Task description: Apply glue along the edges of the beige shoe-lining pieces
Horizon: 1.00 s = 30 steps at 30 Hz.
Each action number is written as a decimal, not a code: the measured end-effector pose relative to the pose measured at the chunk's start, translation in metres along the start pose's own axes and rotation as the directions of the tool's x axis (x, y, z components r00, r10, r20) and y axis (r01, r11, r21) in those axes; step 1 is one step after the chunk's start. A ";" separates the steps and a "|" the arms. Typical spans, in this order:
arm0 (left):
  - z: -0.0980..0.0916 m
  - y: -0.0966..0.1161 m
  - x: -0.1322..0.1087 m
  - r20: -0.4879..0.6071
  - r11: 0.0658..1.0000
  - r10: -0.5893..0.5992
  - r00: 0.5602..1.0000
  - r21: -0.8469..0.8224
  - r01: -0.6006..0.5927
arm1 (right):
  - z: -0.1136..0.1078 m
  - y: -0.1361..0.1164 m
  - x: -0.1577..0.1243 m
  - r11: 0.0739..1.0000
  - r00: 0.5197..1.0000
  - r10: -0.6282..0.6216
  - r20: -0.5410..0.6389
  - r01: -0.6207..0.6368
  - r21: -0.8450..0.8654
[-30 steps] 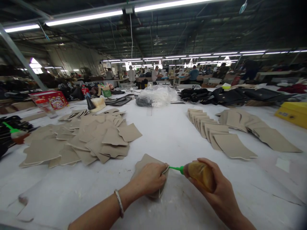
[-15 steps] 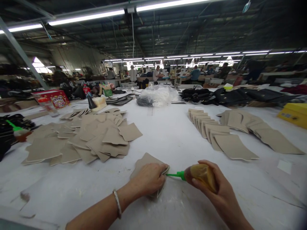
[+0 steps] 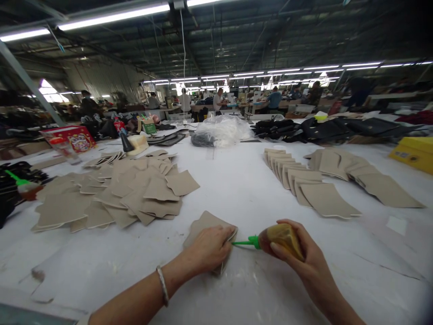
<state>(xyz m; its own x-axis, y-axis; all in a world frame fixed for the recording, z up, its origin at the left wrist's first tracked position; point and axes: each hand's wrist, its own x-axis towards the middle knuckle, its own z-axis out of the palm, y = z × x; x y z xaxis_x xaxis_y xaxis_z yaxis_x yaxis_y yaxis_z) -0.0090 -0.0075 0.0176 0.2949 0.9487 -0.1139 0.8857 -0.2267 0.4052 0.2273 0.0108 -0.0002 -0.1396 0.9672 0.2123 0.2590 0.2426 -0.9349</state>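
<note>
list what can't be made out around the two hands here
Head view, tan piece: mostly covered by the left hand; its layers cannot be counted.
Head view, bottle: wrapped by the right hand; any label is hidden.
Head view, green nozzle: tip too small to show whether anything comes out.
Head view, red box: print blurred.

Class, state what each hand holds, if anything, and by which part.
The right hand grips a squeeze bottle around its amber body, behind the green nozzle. The left hand pins a tan cut piece flat by its right edge.
</note>
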 end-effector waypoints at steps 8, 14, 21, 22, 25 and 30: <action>0.002 -0.001 -0.004 0.019 1.000 -0.014 1.000 -0.017 0.014 | -0.001 0.001 -0.011 0.997 0.987 0.034 0.155 -0.045 0.069; 0.005 -0.002 -0.004 0.010 1.000 -0.019 1.000 -0.008 0.020 | 0.004 -0.004 -0.021 0.995 0.993 0.062 0.099 -0.069 0.077; 0.002 0.000 -0.006 0.023 0.999 -0.034 0.999 0.020 0.034 | 0.006 -0.007 -0.029 0.992 0.993 0.082 0.082 -0.089 0.088; 0.002 0.001 -0.006 0.029 0.999 -0.039 0.999 0.024 0.038 | 0.006 -0.007 -0.029 0.991 0.992 0.084 0.090 -0.093 0.100; 0.002 0.001 -0.006 0.036 0.998 -0.046 0.998 0.037 0.045 | 0.005 -0.004 -0.030 0.982 0.985 0.092 0.146 -0.114 0.151; 0.005 0.000 -0.006 0.027 0.999 -0.031 0.999 0.032 0.030 | 0.002 -0.001 -0.026 0.993 0.992 0.086 0.088 -0.093 0.076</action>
<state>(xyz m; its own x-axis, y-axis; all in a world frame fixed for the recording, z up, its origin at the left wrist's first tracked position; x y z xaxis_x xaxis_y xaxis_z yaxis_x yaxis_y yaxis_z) -0.0092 -0.0141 0.0136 0.2772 0.9489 -0.1510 0.9052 -0.2051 0.3723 0.2289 -0.0149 -0.0048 -0.2000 0.9742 0.1049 0.1978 0.1450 -0.9695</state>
